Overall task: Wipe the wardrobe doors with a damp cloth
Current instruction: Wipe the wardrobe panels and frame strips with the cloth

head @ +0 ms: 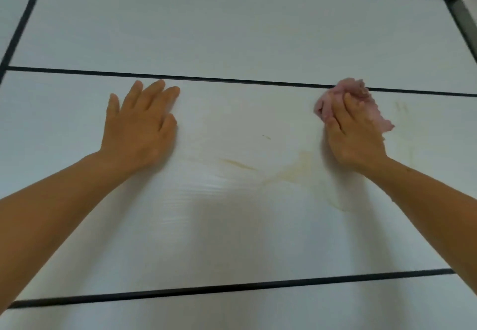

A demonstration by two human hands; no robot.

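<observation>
Cloth (344, 89), pink, sits at 2 o'clock on the white wardrobe door (232, 33). Right hand (353, 131) grips it, fingers curled. Left hand (140, 123) lies flat & open at 10 o'clock, holding nothing.

"Was there any writing to read on the wardrobe door (232, 33)?"
"None. No label, brand or number showed on it, nor on the pink cloth (348, 88)."

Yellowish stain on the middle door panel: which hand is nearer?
Right. The right hand, gripping the pink cloth, is just up-right of the stain; the left hand lies flat far to its left.
</observation>
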